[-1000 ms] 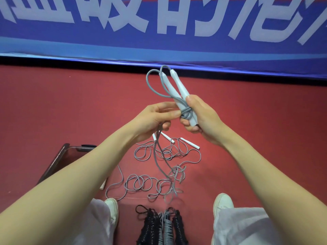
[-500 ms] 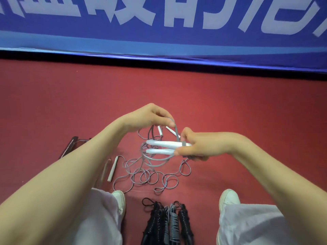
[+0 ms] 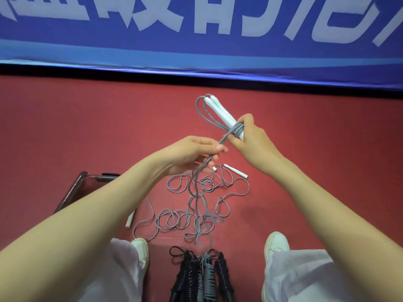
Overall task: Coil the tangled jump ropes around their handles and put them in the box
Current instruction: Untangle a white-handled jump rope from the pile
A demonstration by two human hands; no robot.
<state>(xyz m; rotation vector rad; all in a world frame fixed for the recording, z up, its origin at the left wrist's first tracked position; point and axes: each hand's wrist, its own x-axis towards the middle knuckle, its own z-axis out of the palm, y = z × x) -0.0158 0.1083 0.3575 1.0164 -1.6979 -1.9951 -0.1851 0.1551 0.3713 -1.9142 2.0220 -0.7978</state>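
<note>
Winding: right hand (image 3: 250, 140) gripping white handles (image 3: 220, 112), left hand (image 3: 192, 153) pinching grey rope (image 3: 223, 140).
Remaining: floor tangle (image 3: 185, 221), wound bundles (image 3: 202, 275) are awaiting boxing.

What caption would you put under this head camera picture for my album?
Right hand grips two white handles; left hand pinches the grey rope wrapped round them.

1. White trousers (image 3: 305, 277), loose light fabric, below both hands.
2. White left shoe (image 3: 141, 250) below left hand (image 3: 194, 152); white right shoe (image 3: 275, 241) below right hand (image 3: 254, 138).
3. Forearms (image 3: 87, 214) bare.
</note>
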